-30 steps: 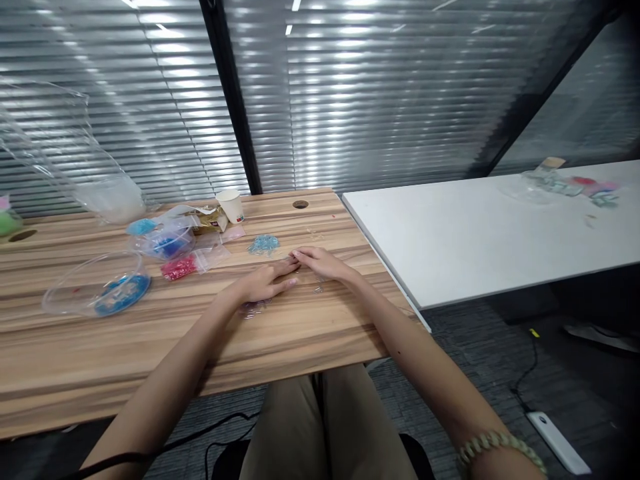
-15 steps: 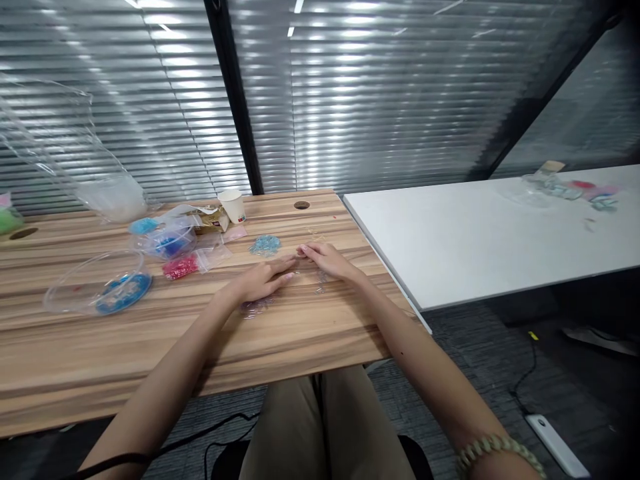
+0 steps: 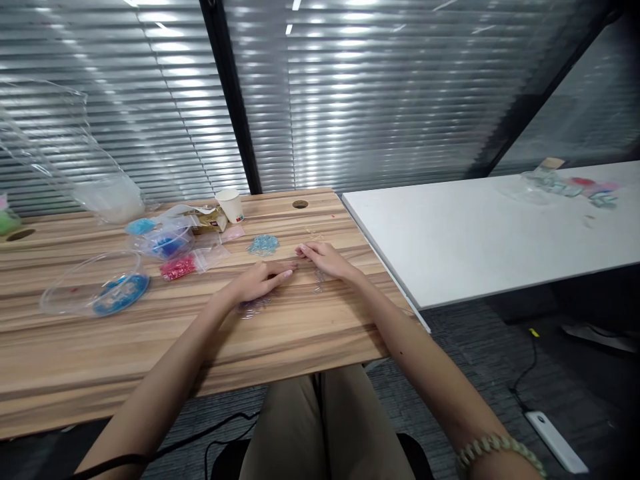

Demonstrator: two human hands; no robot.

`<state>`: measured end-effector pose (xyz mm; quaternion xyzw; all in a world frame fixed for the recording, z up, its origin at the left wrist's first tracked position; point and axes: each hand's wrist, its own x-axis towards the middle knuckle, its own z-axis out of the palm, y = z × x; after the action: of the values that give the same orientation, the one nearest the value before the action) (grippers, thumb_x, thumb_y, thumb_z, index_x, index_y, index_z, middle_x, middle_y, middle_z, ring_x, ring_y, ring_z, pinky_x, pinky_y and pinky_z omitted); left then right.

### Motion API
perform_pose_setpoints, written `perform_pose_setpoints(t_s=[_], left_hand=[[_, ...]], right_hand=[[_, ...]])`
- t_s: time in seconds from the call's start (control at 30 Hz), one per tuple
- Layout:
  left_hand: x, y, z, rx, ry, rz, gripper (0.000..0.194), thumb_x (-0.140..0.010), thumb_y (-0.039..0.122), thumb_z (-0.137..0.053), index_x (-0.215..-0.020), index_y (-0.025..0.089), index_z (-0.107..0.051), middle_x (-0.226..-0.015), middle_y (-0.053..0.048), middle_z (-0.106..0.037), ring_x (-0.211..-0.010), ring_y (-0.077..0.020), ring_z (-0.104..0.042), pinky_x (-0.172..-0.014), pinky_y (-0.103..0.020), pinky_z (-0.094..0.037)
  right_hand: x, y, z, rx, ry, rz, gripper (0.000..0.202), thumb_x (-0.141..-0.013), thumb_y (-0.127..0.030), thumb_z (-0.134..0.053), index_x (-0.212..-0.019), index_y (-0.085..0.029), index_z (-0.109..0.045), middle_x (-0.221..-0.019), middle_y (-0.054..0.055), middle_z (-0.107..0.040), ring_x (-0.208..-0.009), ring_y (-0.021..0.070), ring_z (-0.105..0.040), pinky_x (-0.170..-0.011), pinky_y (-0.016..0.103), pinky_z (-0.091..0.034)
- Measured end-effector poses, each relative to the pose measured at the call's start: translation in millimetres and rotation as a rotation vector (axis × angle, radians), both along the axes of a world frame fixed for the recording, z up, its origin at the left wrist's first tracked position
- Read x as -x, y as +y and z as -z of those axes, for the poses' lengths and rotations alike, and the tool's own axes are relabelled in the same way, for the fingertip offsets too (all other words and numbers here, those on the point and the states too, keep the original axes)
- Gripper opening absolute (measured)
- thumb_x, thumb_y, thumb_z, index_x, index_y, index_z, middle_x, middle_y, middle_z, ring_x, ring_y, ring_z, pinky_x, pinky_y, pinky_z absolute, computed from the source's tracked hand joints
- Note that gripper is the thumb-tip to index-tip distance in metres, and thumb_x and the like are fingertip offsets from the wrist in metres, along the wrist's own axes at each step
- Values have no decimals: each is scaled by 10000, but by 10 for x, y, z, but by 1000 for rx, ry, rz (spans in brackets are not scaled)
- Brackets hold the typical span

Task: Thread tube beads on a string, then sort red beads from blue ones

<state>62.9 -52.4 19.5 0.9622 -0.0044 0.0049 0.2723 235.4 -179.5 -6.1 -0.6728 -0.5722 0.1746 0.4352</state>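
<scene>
My left hand [image 3: 260, 281] lies low over the wooden table, palm down, with its fingers stretched out and the thumb apart. Beside and partly under it is a patch of small, clear purplish pieces [image 3: 255, 308]. To its right, my right hand [image 3: 324, 259] has its fingers curled together at the tips; whatever they hold is too small or hidden to make out. Small clear pieces [image 3: 319, 283] lie just below the right hand, and thin yellowish pieces [image 3: 314, 235] lie beyond it. A pile of small light-blue pieces [image 3: 263, 245] sits beyond the left hand.
On the left of the wooden table [image 3: 300, 333] are a clear round container [image 3: 65, 308] with blue contents, a bag of red pieces [image 3: 179, 267], another clear tub [image 3: 167, 245] and a paper cup [image 3: 230, 205]. A white table [image 3: 425, 247] adjoins on the right.
My left fingertips have shifted slightly, and a little more space shows between them and the right hand. My right hand has hardly moved. The whole view has shifted slightly.
</scene>
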Motion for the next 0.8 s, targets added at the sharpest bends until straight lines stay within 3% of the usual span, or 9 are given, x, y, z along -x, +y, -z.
perform_pose_setpoints(t_s=[0.27, 0.43, 0.63, 0.8], left_hand=[[1, 217, 122, -127, -97, -117, 586, -927, 531, -256, -1286, 133, -491, -1325, -75, -483, -1235, -217, -442, -1070, -344, -296], [-4, 234, 146, -152, -145, -140, 600, -929, 531, -236, -1298, 121, -473, -1343, -89, -461, -1260, -208, -412, -1079, -343, -288], [-5, -15, 56, -103, -128, -82, 559, -945, 494, -209, -1318, 156, -451, -1345, -62, -464, -1258, -205, -414, -1072, -355, -297], [-6, -278, -10, -75, -93, 21, 504, -955, 450, -240, -1378, 200, -357, -1392, -30, -408, -1277, -185, -390, -1076, -342, -288]], right_hand=[[-92, -29, 26, -11, 12, 62, 408, -922, -430, -342, -829, -153, -625, -848, 41, -653, -796, 153, -578, -746, 259, -427], [-248, -94, 13, 83, 65, 101, 479, -913, -474, -347, -729, -121, -614, -699, 64, -641, -649, 132, -585, -652, 238, -452], [-320, -160, -23, 107, 189, 55, 543, -867, -574, -377, -699, -107, -596, -665, 87, -643, -584, 120, -595, -589, 225, -485], [-238, -184, -128, 131, 161, -35, 560, -852, -589, -394, -657, -103, -594, -661, 90, -649, -500, 108, -575, -496, 211, -460]])
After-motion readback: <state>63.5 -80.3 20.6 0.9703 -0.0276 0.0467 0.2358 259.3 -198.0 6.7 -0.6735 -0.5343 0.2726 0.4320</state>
